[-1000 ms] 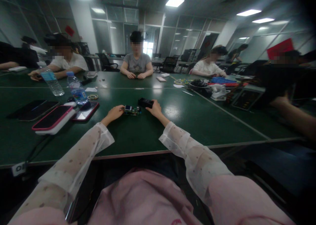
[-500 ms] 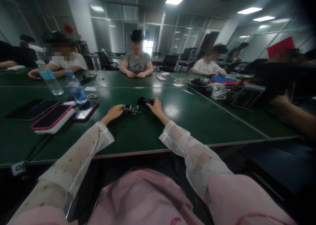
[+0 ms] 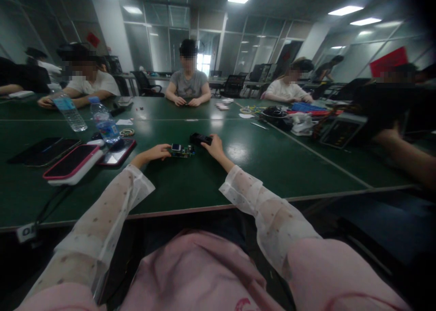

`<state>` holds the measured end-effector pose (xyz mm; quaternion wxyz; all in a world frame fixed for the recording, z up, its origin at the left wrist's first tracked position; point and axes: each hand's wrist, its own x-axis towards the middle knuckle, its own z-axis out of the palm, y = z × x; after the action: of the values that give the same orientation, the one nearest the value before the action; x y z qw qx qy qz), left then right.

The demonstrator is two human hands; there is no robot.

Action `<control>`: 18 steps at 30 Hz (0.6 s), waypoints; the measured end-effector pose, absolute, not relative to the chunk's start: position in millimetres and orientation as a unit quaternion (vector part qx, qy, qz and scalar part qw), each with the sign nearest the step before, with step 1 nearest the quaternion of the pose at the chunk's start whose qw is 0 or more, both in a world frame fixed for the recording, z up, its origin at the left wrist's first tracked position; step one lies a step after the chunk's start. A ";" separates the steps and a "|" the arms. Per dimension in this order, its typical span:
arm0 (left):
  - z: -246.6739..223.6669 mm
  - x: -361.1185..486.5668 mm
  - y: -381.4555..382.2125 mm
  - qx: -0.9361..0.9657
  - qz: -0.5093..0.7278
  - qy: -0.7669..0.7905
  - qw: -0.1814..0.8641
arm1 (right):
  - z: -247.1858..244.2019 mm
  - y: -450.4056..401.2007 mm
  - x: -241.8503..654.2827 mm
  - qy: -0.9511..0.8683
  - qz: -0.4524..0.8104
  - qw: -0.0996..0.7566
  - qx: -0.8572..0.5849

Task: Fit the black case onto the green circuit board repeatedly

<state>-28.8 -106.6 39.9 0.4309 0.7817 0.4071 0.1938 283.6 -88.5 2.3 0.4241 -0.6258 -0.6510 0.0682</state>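
Note:
Just above the green table, my left hand point(image 3: 157, 152) is closed on the left end of a small circuit board point(image 3: 184, 152). A little square screen point(image 3: 176, 147) sits at the board's left side, and small parts stand at its right end. My right hand point(image 3: 214, 146) has its fingers closed around the right end of a black box-shaped case point(image 3: 200, 139). The case lies just behind and right of the board; whether the two touch I cannot tell. My fingertips on the far side of the case are hidden.
Phones point(image 3: 73, 161), another phone point(image 3: 119, 152) and two water bottles point(image 3: 105, 122) stand left on the green table point(image 3: 272, 165). A tape roll point(image 3: 127, 132) lies behind them. Cables and a plastic bag point(image 3: 302, 124) are at right, near a metal box point(image 3: 344, 131). Several people sit around.
My left hand and forearm have shifted slightly left, with the fingers still at the board's left end. My right hand and the black case have stayed nearly in place.

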 end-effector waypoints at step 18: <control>28.7 -22.1 -104.0 0.813 0.205 0.403 0.367 | -5.6 -80.5 289.0 -0.664 0.090 0.443 -0.596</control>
<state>-22.1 -104.0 28.7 0.3667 0.8134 0.4026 0.2046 289.0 -80.5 -5.6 0.4431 -0.5956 -0.6638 0.0904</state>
